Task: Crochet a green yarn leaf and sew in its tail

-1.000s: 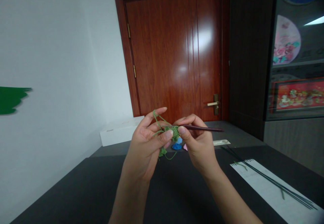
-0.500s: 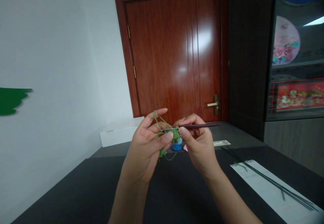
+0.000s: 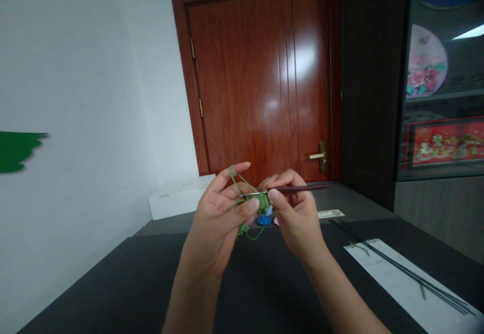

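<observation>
My left hand (image 3: 223, 213) pinches a small piece of green crochet work (image 3: 264, 202) between thumb and fingers. Green yarn (image 3: 235, 178) loops over its raised index finger and runs down to the piece. In my right hand (image 3: 297, 210) is a crochet hook (image 3: 300, 188) with a dark purple handle. The hook's metal shaft lies along the top edge of the green piece, its tip pointing left near the yarn. More green crochet and a loose yarn tail hang below my left hand. Behind the hands sits a blue crocheted piece (image 3: 263, 220), partly hidden.
On the dark table (image 3: 113, 283) a white box (image 3: 177, 195) stands at the back left. To the right, dark green stems (image 3: 419, 276) lie across a white notepad sheet (image 3: 389, 273). A small pale strip (image 3: 331, 214) and a bit of pink lie further back.
Both hands keep almost the same place. The crochet hook has shifted very slightly at the green piece; the yarn stays looped over the left index finger.
</observation>
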`<act>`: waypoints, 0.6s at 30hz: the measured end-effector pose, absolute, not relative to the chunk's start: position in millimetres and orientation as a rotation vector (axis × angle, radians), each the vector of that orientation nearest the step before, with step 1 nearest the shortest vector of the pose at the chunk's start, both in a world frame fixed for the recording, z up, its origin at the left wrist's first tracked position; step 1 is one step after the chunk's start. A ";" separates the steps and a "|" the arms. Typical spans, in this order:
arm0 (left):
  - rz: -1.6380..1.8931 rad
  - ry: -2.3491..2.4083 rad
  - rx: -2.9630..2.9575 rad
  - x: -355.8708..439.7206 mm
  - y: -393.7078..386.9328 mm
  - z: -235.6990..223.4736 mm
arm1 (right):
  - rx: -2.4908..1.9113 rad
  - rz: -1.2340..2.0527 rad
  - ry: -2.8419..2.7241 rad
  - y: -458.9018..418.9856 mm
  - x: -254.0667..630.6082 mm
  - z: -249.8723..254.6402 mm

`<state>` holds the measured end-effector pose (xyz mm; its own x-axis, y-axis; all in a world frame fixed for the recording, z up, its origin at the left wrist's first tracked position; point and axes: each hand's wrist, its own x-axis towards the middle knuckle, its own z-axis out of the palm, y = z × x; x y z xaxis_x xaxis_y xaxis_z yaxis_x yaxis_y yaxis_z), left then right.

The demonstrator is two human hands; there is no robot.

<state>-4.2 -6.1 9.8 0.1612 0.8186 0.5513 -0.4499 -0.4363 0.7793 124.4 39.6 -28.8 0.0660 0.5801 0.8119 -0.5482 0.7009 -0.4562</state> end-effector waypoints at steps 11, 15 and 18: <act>1.631 0.461 1.462 -0.8 -8.5 11.2 | -0.021 0.898 -1.218 45.0 123.1 -26.7; 1.666 0.467 1.467 0.4 -8.9 10.7 | -0.005 0.928 -1.198 46.9 122.4 -27.2; 1.663 0.467 1.474 0.6 -8.6 11.1 | 0.004 0.943 -1.187 46.3 121.9 -26.7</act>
<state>0.6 -8.6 11.1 0.0489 0.7798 0.6241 -0.3405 -0.5744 0.7444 121.9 46.3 -26.7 0.0546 0.6196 0.7830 -0.6231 0.6340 -0.4581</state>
